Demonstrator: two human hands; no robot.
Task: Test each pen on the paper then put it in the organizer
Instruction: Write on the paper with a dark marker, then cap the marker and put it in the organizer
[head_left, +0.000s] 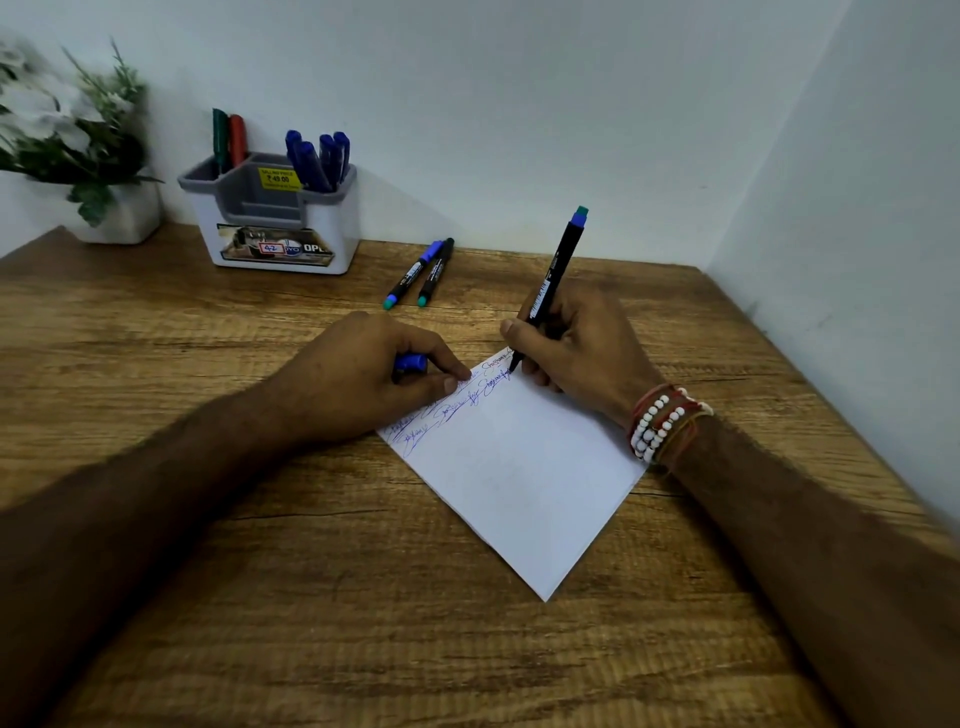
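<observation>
- right hand (576, 343) grips the pen (550, 286), tip at the far corner of the paper (524, 478), barrel leaning away
- left hand (363, 374) pinches what looks like its blue cap (410, 362)
- organizer (343, 228) sits back-left, closer to the left hand

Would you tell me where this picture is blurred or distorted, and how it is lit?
Head view: the plant at the left edge is blurred; the table edges bow from the wide lens; the paper and right hand look sharp; soft light, faint shadows.
</observation>
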